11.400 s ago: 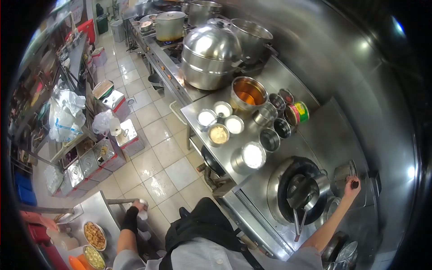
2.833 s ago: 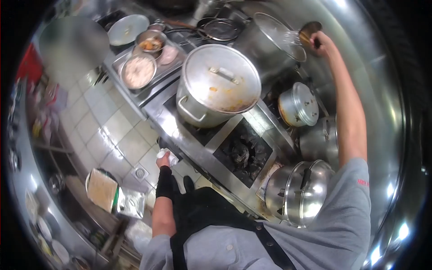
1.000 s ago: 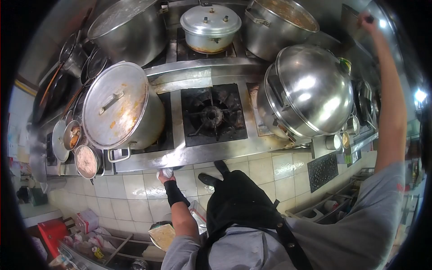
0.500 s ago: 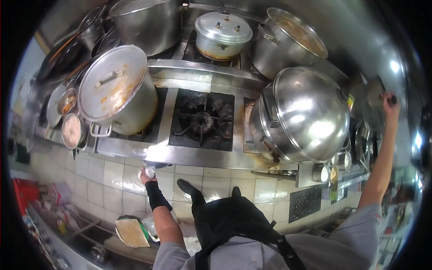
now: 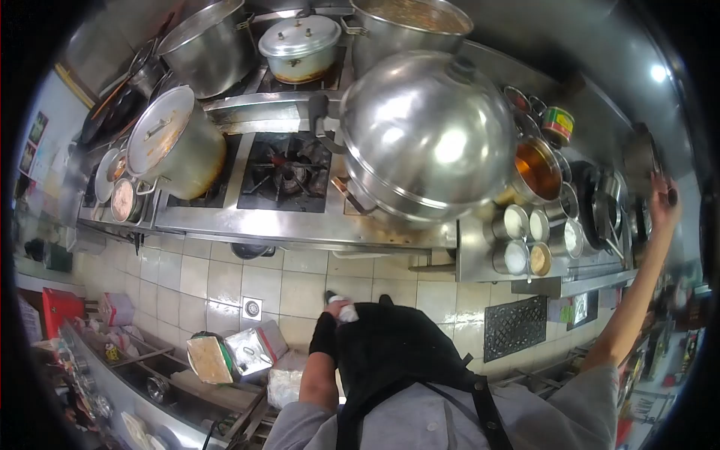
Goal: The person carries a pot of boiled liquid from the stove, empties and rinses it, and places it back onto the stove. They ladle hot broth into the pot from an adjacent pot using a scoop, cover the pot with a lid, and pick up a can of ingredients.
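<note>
My right hand (image 5: 663, 204) is raised far out to the right, its fingers wrapped round a dark handle. A grey metal pan (image 5: 640, 156) stands just beyond that hand and seems to belong to the handle; its shape is hard to make out at the image edge. Low in front of my black apron, my left hand (image 5: 339, 306) is closed on a crumpled white cloth (image 5: 348, 313). A large domed steel lid (image 5: 431, 135) covers a wide pan on the stove between my arms.
Left of an unlit burner (image 5: 289, 176) stands a tall lidded stockpot (image 5: 176, 146). More pots line the back, among them a pressure cooker (image 5: 300, 56). On the right are a pot of orange liquid (image 5: 537, 171), several seasoning tins (image 5: 516, 257) and a black wok (image 5: 592, 202). Boxes (image 5: 255, 349) sit behind on the left.
My view has swung right, showing more of the seasoning side. My left hand has come in from beside the stove edge to my apron, still with the cloth. My right hand keeps its grip.
</note>
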The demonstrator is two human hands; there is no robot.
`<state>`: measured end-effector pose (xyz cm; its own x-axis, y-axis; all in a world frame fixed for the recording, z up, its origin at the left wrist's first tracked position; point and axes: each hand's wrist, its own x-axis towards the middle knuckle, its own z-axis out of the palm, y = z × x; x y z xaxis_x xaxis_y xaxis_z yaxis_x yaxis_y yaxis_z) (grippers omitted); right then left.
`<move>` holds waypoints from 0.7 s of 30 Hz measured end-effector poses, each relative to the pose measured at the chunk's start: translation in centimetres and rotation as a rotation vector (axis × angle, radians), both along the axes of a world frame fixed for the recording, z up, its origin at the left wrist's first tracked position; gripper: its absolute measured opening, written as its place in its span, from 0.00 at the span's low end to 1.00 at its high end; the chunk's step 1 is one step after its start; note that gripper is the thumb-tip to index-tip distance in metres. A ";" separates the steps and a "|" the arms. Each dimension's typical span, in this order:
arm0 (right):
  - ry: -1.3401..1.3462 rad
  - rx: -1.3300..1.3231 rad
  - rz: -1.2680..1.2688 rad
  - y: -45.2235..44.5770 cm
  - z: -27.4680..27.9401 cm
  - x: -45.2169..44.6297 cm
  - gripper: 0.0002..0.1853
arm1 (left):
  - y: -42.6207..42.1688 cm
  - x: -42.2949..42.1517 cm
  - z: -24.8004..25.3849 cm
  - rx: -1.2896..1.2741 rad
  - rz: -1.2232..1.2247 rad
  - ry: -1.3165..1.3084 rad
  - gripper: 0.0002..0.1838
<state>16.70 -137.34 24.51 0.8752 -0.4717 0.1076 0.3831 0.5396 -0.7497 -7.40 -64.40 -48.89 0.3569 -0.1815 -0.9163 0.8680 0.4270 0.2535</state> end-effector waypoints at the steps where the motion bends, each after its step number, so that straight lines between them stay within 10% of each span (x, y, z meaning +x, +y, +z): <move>1: 0.001 0.003 0.008 -1.8 -0.3 -1.6 0.33 | -2.9 0.5 3.0 0.134 -0.152 -0.066 0.19; 3: 0.007 0.041 0.017 -5.6 -1.0 -5.2 0.33 | -5.9 0.2 -2.0 0.297 -0.543 -0.353 0.24; 7: 0.044 0.126 -0.009 -8.3 -2.1 -13.1 0.34 | -8.5 0.4 3.5 0.773 -1.459 -0.912 0.12; 10: 0.046 0.064 -0.083 -14.7 -3.9 -18.5 0.35 | -6.5 -1.8 0.1 0.727 -1.451 -0.843 0.14; 13: -0.010 0.102 -0.125 -19.0 -6.7 -23.5 0.36 | -5.0 -5.1 -3.7 0.701 -1.017 -0.119 0.16; 17: 0.029 0.114 -0.264 -18.8 -9.3 -30.2 0.35 | -2.8 -9.4 -3.1 0.680 -1.669 -0.861 0.25; 18: 0.032 0.166 -0.285 -20.4 -10.3 -32.1 0.35 | -3.9 -9.7 -1.6 0.583 -1.478 -0.329 0.23; 21: 0.050 0.285 -0.198 -25.0 -13.5 -37.8 0.35 | -6.7 -10.9 -1.6 0.608 -1.517 -0.385 0.21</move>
